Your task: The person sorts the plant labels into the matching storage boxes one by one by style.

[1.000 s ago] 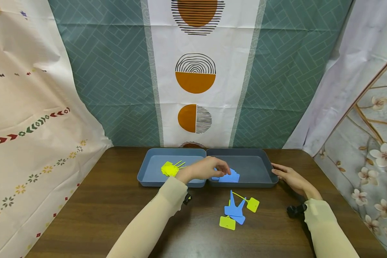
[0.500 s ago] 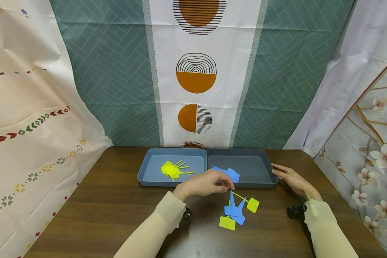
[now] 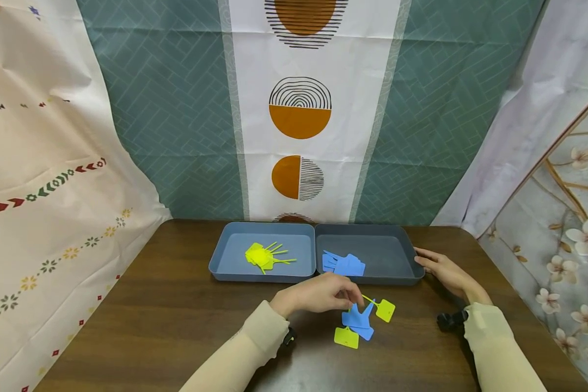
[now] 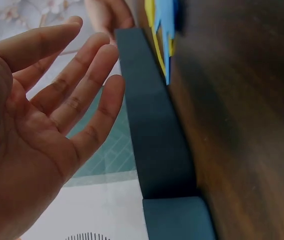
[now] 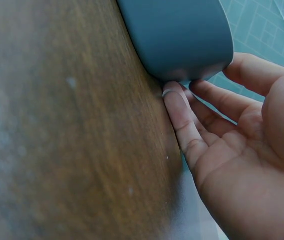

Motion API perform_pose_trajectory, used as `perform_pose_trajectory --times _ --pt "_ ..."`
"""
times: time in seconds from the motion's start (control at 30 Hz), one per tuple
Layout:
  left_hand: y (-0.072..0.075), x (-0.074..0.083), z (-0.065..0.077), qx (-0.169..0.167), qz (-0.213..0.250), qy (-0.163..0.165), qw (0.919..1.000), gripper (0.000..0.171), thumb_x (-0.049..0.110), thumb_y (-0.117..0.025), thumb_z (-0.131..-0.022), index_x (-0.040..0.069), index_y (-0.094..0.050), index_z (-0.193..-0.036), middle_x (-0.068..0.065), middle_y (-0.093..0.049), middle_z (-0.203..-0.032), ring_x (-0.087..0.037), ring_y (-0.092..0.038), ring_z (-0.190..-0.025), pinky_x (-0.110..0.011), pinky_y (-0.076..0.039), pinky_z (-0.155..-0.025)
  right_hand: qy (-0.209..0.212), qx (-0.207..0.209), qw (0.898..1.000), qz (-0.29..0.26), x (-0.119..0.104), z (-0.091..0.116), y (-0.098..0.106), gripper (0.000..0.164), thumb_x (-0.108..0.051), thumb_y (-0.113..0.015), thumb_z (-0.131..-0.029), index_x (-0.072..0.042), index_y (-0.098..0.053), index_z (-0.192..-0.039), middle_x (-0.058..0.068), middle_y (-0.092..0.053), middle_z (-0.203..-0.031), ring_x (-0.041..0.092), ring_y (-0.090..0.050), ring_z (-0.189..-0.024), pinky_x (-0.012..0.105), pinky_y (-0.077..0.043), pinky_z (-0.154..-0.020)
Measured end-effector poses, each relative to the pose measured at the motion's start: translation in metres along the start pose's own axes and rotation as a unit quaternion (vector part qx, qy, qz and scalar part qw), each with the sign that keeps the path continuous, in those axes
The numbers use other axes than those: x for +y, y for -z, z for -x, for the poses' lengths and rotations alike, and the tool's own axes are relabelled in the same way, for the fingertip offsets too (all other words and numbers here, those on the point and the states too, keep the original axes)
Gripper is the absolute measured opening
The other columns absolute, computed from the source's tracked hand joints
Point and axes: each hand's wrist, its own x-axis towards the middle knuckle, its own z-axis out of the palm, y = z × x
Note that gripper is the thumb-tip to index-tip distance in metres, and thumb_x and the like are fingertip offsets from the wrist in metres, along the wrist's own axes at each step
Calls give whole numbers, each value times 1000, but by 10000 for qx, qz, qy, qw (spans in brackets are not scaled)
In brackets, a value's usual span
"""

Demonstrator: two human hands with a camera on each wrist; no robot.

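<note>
My left hand (image 3: 323,294) hovers above a small pile on the table, its fingers loosely bent and holding nothing. In the pile are blue T-shaped plant labels (image 3: 357,320) with pointed stems, partly hidden by the fingers. Yellow tags, one on the right (image 3: 385,310) with a thin stem and one nearer the front (image 3: 346,337), lie among them. My right hand (image 3: 443,270) touches the right end of the dark grey tray (image 3: 372,281); in the right wrist view its fingers (image 5: 179,107) rest against the outer wall, with the thumb at the rim.
A blue-grey tray (image 3: 220,256) adjoins the dark one on the left and holds a heap of yellow tags (image 3: 262,257). Several blue labels (image 3: 345,264) lie in the dark tray's left part. A patterned cloth (image 3: 176,109) hangs behind the wooden table (image 3: 152,321).
The left hand has moved from over the dark tray back toward me, to above the pile on the table. The right hand stays at the tray's end.
</note>
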Motion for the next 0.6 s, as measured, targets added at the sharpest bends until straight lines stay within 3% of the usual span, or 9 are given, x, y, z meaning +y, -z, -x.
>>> perform_pose_trajectory --times 0.27,0.6 --pt "-9 -1 -5 -180 -427 31 9989 22 6 -64 -103 12 -73 -122 4 -71 -119 2 -61 -96 -12 -49 -85 6 38 10000 34 -2 -2 1 73 -34 -49 -112 4 -16 -164 36 -13 -166 56 -23 -149 69 -20 -118" --pt "-23 0 -9 -380 -1308 221 9904 34 13 -74 -98 21 -72 -131 8 -62 -131 -5 -54 -120 -19 -41 -106 -34 1 9999 99 0 -4 1 70 -33 -47 -113 4 -16 -164 35 -15 -166 53 -27 -149 64 -26 -118"
